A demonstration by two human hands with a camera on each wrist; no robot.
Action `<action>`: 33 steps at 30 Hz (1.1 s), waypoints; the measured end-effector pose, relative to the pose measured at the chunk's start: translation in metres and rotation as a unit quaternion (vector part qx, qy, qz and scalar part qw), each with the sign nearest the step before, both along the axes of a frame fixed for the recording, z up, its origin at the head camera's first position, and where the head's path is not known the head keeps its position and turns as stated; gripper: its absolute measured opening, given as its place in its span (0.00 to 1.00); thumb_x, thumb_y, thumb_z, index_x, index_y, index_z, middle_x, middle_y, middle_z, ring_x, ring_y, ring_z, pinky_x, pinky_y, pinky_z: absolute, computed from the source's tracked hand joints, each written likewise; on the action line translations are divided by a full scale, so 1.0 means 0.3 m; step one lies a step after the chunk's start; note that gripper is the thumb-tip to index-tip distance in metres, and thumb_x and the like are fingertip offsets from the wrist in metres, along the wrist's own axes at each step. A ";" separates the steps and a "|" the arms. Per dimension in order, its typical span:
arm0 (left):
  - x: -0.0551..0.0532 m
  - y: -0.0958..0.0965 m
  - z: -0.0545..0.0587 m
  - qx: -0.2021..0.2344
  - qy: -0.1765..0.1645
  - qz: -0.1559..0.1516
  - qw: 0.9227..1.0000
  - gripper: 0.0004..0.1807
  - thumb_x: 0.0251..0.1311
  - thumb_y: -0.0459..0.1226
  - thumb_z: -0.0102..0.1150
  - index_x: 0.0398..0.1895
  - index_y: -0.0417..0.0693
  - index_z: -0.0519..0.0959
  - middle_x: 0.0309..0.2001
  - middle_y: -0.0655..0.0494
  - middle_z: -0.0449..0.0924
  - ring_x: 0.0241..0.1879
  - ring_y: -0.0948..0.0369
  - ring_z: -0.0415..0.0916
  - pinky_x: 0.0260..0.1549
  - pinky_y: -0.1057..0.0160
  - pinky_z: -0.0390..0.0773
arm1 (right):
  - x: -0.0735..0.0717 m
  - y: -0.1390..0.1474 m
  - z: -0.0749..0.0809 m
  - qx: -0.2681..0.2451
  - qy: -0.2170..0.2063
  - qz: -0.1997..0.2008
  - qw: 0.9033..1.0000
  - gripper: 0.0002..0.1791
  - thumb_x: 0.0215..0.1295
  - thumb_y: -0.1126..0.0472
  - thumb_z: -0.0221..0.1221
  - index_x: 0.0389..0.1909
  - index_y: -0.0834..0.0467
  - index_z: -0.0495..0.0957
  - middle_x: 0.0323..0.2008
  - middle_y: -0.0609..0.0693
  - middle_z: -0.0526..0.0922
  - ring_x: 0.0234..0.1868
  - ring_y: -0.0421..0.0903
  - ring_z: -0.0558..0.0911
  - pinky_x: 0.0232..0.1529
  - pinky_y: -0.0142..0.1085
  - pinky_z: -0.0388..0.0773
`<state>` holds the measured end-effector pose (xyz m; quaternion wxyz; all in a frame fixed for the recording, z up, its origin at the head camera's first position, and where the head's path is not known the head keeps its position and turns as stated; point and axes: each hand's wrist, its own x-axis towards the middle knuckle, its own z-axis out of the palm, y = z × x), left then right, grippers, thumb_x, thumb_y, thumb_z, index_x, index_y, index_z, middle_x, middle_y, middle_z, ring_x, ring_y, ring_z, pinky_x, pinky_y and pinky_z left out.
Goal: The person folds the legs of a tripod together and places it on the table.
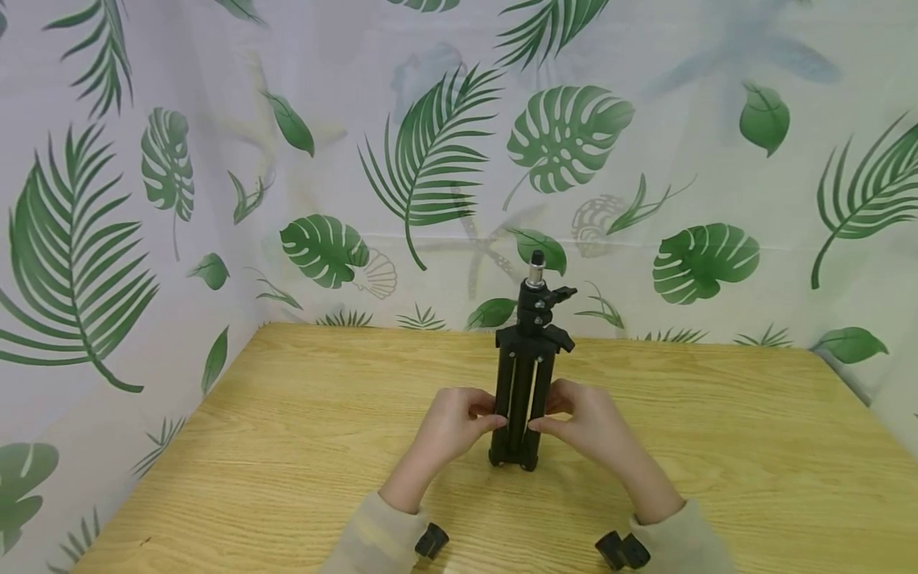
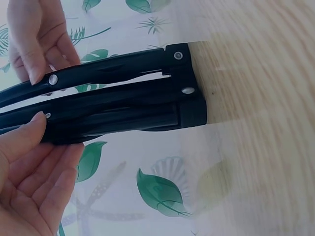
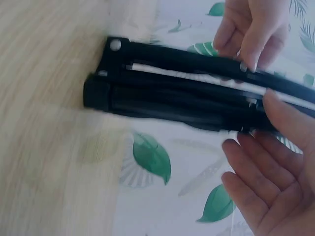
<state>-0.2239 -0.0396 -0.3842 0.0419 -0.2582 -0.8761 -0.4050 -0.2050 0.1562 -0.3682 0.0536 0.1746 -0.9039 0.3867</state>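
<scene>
A black folded light stand [image 1: 527, 344] with a silver spigot at its top and dark knobs on its right side stands upright on the wooden table. My left hand [image 1: 457, 416] pinches its left leg low down, thumb in front and fingers behind. On the opposite side my right hand [image 1: 586, 418] holds the right leg in the same way. In the left wrist view the stand's lower end [image 2: 192, 105] shows riveted joints close to the tabletop. The right wrist view shows the thumb and fingers of my right hand [image 3: 280, 182] around a leg, slightly blurred.
The wooden table [image 1: 323, 383] extends to both sides of the stand. Behind it hangs a white cloth [image 1: 459, 303] printed with green leaves, which also covers the left side. A black wrist mount [image 1: 432, 541] sits by the left sleeve, another mount [image 1: 622, 550] by the right.
</scene>
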 end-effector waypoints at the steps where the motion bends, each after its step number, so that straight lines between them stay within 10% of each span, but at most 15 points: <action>1: 0.000 0.000 0.001 -0.001 0.000 0.002 1.000 0.07 0.50 0.37 0.63 0.31 0.43 0.82 0.29 0.56 0.81 0.28 0.65 0.76 0.27 0.69 0.73 | -0.005 0.008 -0.002 0.002 -0.002 0.014 1.000 0.11 0.48 0.61 0.65 0.31 0.61 0.77 0.29 0.48 0.79 0.34 0.48 0.80 0.36 0.41 0.75; 13: 0.006 0.001 0.007 0.003 -0.014 0.008 1.000 0.07 0.48 0.38 0.64 0.28 0.43 0.82 0.26 0.57 0.81 0.25 0.66 0.75 0.24 0.71 0.72 | -0.052 0.030 -0.070 0.045 -0.052 0.114 0.991 0.15 0.46 0.64 0.66 0.35 0.66 0.77 0.28 0.52 0.81 0.29 0.47 0.80 0.31 0.36 0.76; 33: 0.008 -0.008 0.018 0.001 -0.023 -0.006 1.000 0.08 0.49 0.39 0.64 0.30 0.44 0.83 0.27 0.58 0.81 0.28 0.66 0.75 0.28 0.69 0.73 | -0.050 0.002 -0.100 0.074 -0.084 0.065 0.992 0.12 0.45 0.58 0.67 0.27 0.62 0.78 0.19 0.46 0.78 0.20 0.39 0.75 0.22 0.33 0.72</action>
